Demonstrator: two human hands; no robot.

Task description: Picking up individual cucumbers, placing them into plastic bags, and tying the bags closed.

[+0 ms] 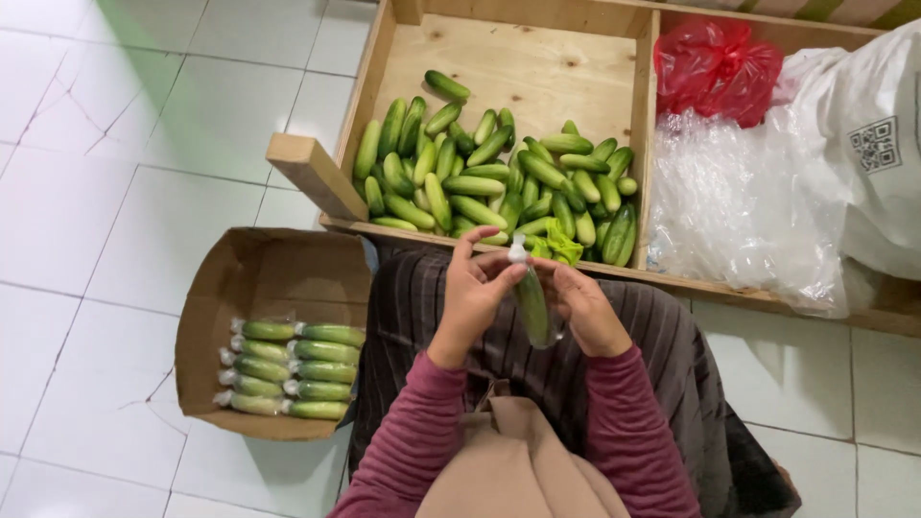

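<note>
I hold one bagged cucumber [532, 305] upright: right hand [585, 307] clamped around it, left hand [472, 297] pinching the bag top. I judge it needs closing now.

Bright, even light; perhaps slightly soft.

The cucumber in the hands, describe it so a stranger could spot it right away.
Start at the wooden crate of loose cucumbers. Just below it, left hand and right hand hold one cucumber upright. Unlike the loose ones, it sits in clear plastic.
</note>
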